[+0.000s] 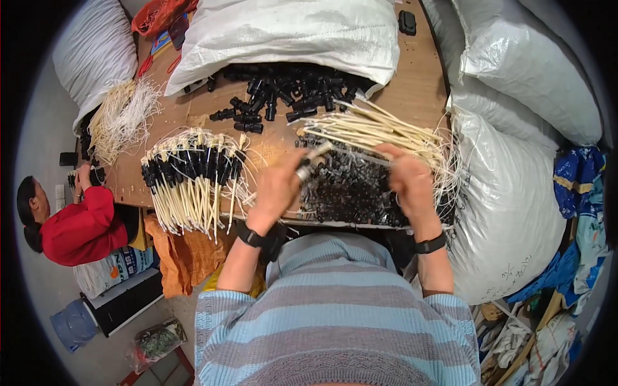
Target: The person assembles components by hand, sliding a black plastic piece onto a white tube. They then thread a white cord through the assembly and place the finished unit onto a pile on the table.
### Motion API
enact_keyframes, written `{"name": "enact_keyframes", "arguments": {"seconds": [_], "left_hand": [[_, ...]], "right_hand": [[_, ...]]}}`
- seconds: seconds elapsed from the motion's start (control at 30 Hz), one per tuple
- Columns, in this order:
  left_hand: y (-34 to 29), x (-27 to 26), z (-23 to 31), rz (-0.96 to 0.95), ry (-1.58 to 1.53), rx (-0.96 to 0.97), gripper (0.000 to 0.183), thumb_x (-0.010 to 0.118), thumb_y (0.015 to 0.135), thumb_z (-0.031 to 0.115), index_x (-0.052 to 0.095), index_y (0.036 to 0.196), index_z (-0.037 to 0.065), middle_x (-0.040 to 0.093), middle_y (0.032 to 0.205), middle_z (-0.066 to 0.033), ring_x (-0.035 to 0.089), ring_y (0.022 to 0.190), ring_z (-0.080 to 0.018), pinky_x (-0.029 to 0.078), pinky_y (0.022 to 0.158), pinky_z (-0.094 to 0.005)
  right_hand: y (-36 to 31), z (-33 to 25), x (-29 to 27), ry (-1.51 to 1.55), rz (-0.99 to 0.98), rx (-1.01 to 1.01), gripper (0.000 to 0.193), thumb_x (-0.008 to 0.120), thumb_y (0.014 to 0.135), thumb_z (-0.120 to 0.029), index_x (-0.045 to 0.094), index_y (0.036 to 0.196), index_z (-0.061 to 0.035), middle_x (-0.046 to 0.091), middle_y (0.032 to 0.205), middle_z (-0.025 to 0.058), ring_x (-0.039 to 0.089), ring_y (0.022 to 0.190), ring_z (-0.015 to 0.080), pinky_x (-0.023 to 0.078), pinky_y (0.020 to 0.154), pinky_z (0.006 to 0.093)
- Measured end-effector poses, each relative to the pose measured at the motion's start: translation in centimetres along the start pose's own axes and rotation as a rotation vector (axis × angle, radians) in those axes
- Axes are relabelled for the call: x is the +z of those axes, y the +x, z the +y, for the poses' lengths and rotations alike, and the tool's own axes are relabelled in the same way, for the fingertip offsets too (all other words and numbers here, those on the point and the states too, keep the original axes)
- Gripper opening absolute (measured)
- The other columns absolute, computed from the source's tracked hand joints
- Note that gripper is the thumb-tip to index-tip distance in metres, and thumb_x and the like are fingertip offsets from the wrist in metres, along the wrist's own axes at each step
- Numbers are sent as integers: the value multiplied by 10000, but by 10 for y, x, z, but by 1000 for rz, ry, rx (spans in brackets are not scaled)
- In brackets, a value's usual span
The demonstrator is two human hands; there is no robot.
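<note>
My left hand (278, 193) is closed around a black connector piece with a pale cable end at its tip, above the near edge of the table. A smeared pale strand runs from there toward my right hand (411, 183), whose fingers are curled and blurred; what they hold cannot be made out. Between the hands lies a heap of small black parts (351, 193). Behind it rests a bundle of loose cream cables (380, 128) with white strings at the right. To the left, cream cables fitted with black connectors (193, 167) lie side by side in a row.
Black connectors (270, 96) spill from a white woven sack (290, 38) at the back. Full white sacks (508, 206) stand against the table's right side. At the far left a person in red (87, 222) works beside another cable bundle (119, 125). An orange sack (187, 257) hangs below the table edge.
</note>
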State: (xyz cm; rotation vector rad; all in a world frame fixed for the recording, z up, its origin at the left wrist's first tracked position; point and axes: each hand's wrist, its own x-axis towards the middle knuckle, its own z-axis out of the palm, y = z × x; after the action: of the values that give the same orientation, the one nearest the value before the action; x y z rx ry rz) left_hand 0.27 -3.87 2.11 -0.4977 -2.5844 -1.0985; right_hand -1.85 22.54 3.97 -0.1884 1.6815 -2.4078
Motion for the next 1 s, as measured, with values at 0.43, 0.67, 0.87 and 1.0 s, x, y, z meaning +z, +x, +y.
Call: {"name": "enact_keyframes", "arguments": {"seconds": [0.43, 0.67, 0.87, 1.0], "left_hand": [[5, 15, -2, -48, -443, -643, 139, 682, 766, 13, 686, 905, 19, 626, 726, 6, 551, 642, -76, 440, 589, -230], [11, 11, -6, -160, -642, -756, 200, 643, 801, -16, 678, 994, 20, 642, 826, 19, 578, 750, -64, 461, 693, -209], [5, 13, -3, -267, -589, -645, 234, 652, 800, -13, 665, 1031, 19, 659, 896, -24, 603, 824, -90, 468, 747, -232], [2, 5, 1, -217, -346, -542, 340, 604, 769, -39, 643, 1093, 55, 662, 914, -88, 635, 845, -203, 484, 766, -295]], "right_hand": [[-3, 39, 61, -1007, -120, -111, 250, 729, 773, -164, 637, 1005, -151, 629, 675, 86, 648, 610, 272, 480, 515, 329], [1, 40, 51, -1340, -109, -482, 159, 701, 785, -71, 697, 943, -66, 655, 722, 113, 633, 606, 275, 479, 516, 299], [-1, 34, 58, -785, -125, -66, 65, 695, 788, -115, 686, 848, -90, 652, 664, 78, 634, 556, 265, 479, 488, 327], [2, 41, 56, -1044, -13, -268, 50, 692, 784, -88, 685, 832, -79, 615, 606, 99, 618, 509, 248, 467, 486, 319]]}}
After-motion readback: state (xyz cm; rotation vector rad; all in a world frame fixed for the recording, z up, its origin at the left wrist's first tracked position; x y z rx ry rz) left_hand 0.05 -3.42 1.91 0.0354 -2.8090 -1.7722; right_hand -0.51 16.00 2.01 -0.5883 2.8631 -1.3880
